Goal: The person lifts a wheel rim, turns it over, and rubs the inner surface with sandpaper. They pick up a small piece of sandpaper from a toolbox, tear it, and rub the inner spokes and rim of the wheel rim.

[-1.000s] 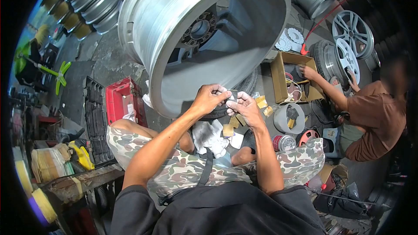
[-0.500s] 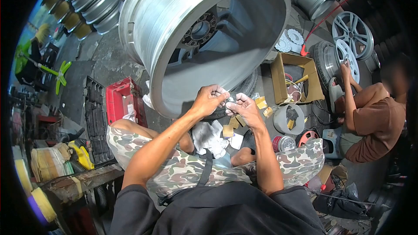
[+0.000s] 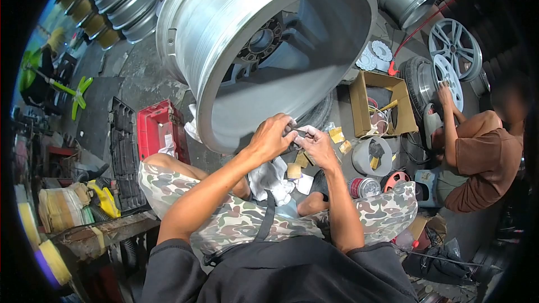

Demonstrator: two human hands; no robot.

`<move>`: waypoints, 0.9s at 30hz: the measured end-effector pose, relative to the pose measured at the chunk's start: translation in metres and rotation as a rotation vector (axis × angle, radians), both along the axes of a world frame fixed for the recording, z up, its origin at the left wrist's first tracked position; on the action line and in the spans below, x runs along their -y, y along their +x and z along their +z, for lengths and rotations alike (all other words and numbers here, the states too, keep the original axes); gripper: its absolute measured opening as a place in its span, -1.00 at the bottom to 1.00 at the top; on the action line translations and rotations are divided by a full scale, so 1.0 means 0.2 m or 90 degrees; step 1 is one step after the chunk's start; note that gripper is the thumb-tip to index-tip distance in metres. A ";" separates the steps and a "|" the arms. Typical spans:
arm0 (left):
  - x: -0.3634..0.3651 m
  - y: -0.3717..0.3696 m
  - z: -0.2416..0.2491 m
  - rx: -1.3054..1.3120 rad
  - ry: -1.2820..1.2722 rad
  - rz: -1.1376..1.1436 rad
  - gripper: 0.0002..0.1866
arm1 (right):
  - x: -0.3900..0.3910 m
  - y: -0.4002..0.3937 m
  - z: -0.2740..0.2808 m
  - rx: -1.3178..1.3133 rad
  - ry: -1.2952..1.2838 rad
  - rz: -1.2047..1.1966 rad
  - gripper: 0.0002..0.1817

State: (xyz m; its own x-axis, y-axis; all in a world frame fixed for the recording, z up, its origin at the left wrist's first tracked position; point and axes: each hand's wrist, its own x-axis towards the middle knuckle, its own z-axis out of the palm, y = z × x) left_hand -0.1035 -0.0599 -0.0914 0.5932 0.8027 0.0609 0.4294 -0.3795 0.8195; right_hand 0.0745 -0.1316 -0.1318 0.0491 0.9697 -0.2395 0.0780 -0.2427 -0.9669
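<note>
My left hand (image 3: 270, 139) and my right hand (image 3: 318, 147) meet in front of the large silver wheel rim (image 3: 216, 39). Both are closed in a pinch, fingertips dusted white, on a small thin dark piece (image 3: 300, 132) whose kind is too small to make out. The rim lies tilted with its wide open side towards me; its hub and spokes show inside. Beneath my hands are a crumpled white cloth (image 3: 269, 179) and several tan pads (image 3: 293, 170) on the floor.
On the right stand a cardboard box (image 3: 359, 104), a grey bucket (image 3: 364, 163) and a tin (image 3: 368, 187). A person in a brown shirt (image 3: 485, 157) crouches by a white wheel (image 3: 449, 78). A red crate (image 3: 147, 134) sits left; stacked rims (image 3: 120, 0) stand behind.
My hands have shifted slightly, the fingers turning the small piece, which shows darker and narrower now. The co-worker's hand has moved a little lower on the white wheel.
</note>
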 end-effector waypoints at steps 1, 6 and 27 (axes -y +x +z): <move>0.02 0.00 0.02 0.002 0.070 0.010 -0.78 | 0.00 0.00 -0.02 -0.001 0.001 0.001 -0.77; 0.07 0.03 0.19 0.074 0.287 -0.021 -0.78 | -0.01 -0.02 -0.17 0.111 0.087 -0.056 -0.79; -0.41 -0.31 0.99 -0.006 0.645 0.172 -0.49 | -0.48 -0.08 -0.14 0.477 0.229 0.074 -0.69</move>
